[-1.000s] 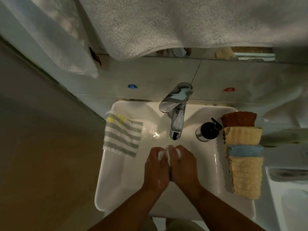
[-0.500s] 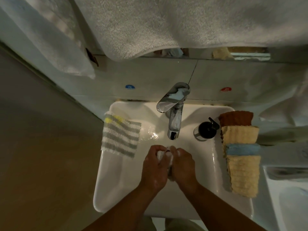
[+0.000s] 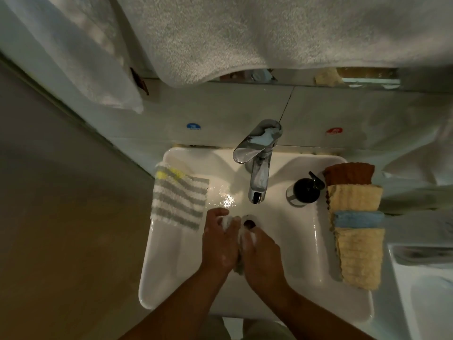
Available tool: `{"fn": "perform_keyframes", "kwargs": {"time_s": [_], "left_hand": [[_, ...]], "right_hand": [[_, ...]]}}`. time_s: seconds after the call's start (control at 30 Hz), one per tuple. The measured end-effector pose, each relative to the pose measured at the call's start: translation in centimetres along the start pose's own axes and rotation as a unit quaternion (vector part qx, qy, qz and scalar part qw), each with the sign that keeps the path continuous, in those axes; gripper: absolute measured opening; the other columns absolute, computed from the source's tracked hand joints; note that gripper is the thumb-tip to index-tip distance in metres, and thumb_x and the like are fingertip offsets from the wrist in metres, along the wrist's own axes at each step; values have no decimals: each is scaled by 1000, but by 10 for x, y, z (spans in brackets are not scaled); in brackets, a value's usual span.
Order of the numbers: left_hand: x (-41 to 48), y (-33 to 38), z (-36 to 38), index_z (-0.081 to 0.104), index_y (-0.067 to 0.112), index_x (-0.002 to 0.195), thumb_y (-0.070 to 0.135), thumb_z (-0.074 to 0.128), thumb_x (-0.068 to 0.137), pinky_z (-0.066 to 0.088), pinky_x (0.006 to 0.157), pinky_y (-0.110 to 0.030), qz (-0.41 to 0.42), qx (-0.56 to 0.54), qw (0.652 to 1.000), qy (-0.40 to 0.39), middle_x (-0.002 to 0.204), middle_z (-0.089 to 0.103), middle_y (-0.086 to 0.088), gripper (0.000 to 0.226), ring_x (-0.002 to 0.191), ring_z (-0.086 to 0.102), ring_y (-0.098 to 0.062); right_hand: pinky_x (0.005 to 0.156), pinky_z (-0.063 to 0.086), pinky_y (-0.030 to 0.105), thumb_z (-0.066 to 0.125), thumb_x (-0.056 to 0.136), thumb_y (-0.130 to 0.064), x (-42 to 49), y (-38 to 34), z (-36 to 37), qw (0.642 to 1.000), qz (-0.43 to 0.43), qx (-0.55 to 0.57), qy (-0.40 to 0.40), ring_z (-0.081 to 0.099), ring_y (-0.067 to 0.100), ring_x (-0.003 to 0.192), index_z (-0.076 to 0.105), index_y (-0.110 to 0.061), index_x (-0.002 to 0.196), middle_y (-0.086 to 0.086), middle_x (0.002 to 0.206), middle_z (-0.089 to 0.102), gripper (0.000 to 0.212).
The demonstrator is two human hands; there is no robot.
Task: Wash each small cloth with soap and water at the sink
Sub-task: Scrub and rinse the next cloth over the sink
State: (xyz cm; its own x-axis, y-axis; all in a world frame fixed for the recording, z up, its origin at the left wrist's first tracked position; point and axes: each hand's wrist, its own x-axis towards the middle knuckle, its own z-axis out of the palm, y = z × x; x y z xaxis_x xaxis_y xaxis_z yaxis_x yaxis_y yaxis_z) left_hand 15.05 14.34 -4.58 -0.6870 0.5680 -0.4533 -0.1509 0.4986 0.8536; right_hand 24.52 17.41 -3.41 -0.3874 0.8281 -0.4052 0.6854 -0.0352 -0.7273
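Over the white sink (image 3: 171, 266), my left hand (image 3: 218, 241) and my right hand (image 3: 259, 253) are pressed together around a small soapy white cloth (image 3: 228, 220). Most of the cloth is hidden between the palms; white lather shows at the fingertips and a bit of fabric hangs below the hands. The drain hole (image 3: 249, 223) shows just beyond my right fingers. The chrome faucet (image 3: 257, 165) stands behind the hands, its spout above the drain. A grey-and-white striped cloth (image 3: 179, 197) with a yellow patch drapes over the sink's left rim.
A black soap pump bottle (image 3: 304, 190) sits right of the faucet. A row of folded cloths lies along the right rim: brown (image 3: 349, 173), yellow (image 3: 354, 197), blue (image 3: 359, 218), yellow (image 3: 360, 258). Large grey towels (image 3: 245, 33) hang above. A second basin (image 3: 426, 290) is at far right.
Both hands have slid toward me and a little left while rubbing the cloth; the right hand has drawn back relative to the left, uncovering the drain hole.
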Motion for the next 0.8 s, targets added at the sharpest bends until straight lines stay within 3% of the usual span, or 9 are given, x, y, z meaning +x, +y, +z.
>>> {"fn": "perform_keyframes", "kwargs": {"time_s": [0.1,0.17,0.27,0.37,0.47,0.53,0.6,0.67,0.8], "left_hand": [[-11,-2,7,57,41,100,42,64,88,61,77,-51,-22,-43,999,-9,100,67,1,15,91,69,-20],[-22,-4,11,57,37,103,35,60,95,62,69,-49,3,-37,999,-8,99,67,1,8,88,70,-19],[-17,2,8,56,34,107,30,64,95,62,72,-37,44,-16,999,7,98,65,6,15,88,68,-13],[-2,8,0,52,37,104,29,69,93,56,79,-28,22,-20,999,42,100,62,9,22,91,64,-7],[-4,5,2,54,42,102,37,69,89,60,81,-46,-25,-63,997,28,102,65,3,20,92,68,-18],[-18,1,9,56,39,102,36,65,91,62,72,-48,-16,-57,998,12,99,66,1,15,88,69,-19],[-28,3,12,56,34,101,26,63,96,62,65,-34,24,-32,999,1,96,65,3,12,84,67,-12],[-22,6,7,54,35,102,21,63,96,60,69,-28,45,1,999,1,96,64,7,17,84,65,-7],[-4,8,0,53,36,101,22,63,97,58,83,-36,-2,-8,999,32,99,64,7,17,91,66,-11]], "right_hand": [[60,42,9,53,101,-34,16,-11,-10,997,-34,8,73,62,-1,67,60,-22,81,-11,67,60,24],[62,45,19,55,99,-38,33,-10,-16,995,13,12,100,63,5,63,59,-23,75,-8,66,62,29],[74,55,33,53,101,-40,31,1,-9,994,63,28,86,68,12,73,68,-18,87,-5,77,70,29],[66,55,21,51,102,-39,2,-6,-2,998,12,46,39,67,2,70,67,-19,97,-8,78,69,27],[61,44,7,59,99,-32,3,-14,-8,996,-33,59,57,64,-2,72,63,-22,89,-11,73,64,14],[59,41,10,62,97,-30,24,-9,-11,996,-2,35,88,62,3,63,61,-24,78,-9,68,62,20],[61,43,20,59,98,-35,38,3,-10,994,43,24,97,60,3,60,63,-23,73,-8,66,62,27],[58,41,16,54,101,-31,30,11,-3,996,60,8,64,59,2,59,64,-21,75,-8,67,62,30],[59,44,7,53,102,-33,-3,-1,-2,998,-22,34,40,64,-3,68,65,-16,93,-10,71,64,24]]}}
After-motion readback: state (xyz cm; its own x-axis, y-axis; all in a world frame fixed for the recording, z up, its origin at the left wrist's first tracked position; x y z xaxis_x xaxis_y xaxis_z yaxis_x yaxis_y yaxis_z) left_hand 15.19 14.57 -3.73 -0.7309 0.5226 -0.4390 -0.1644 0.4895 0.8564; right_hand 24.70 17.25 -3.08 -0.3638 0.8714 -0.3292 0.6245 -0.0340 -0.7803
